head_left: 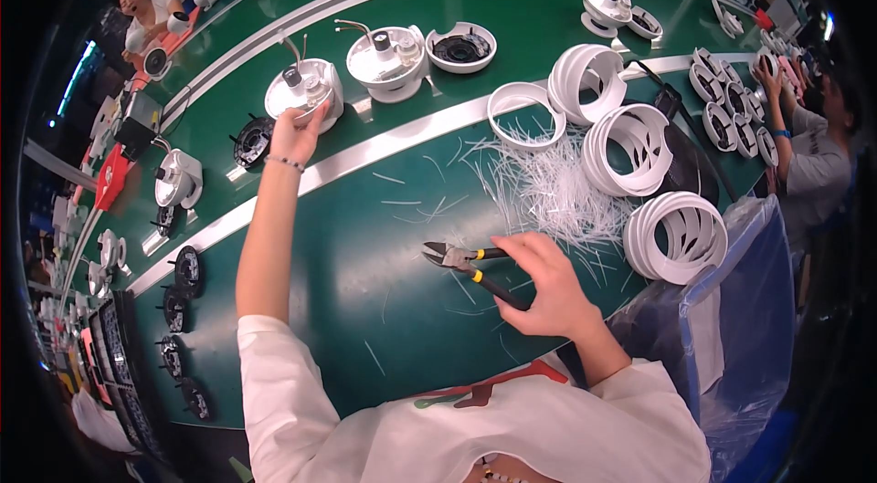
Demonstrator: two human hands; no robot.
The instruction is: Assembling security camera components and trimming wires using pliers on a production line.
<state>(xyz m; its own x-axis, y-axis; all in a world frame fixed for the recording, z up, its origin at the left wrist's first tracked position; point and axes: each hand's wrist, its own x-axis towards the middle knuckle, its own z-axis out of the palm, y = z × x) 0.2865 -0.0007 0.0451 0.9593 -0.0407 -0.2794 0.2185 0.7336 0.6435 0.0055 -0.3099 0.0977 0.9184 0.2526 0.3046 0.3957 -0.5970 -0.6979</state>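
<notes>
My left arm reaches forward, and my left hand point(298, 134) grips the near edge of a round white plastic housing point(330, 81). Wires and a dark cylindrical part stick up from that housing. Beside it lies a black round part point(253, 141). My right hand point(550, 291) is closed around the black-and-yellow handles of a pair of diagonal cutters point(451, 255). Their jaws point left, a little apart, above the green bench. A heap of thin white plastic strips point(557, 186) lies beyond the right hand. Some loose strips are scattered around the cutters.
Stacks of white rings point(627, 150) stand to the right, by a box lined with blue plastic point(744, 300). Another white housing point(387, 63) and a white cover point(461, 48) sit past the metal rail point(411, 127). Several black parts point(187, 271) line the left side. Two people work nearby.
</notes>
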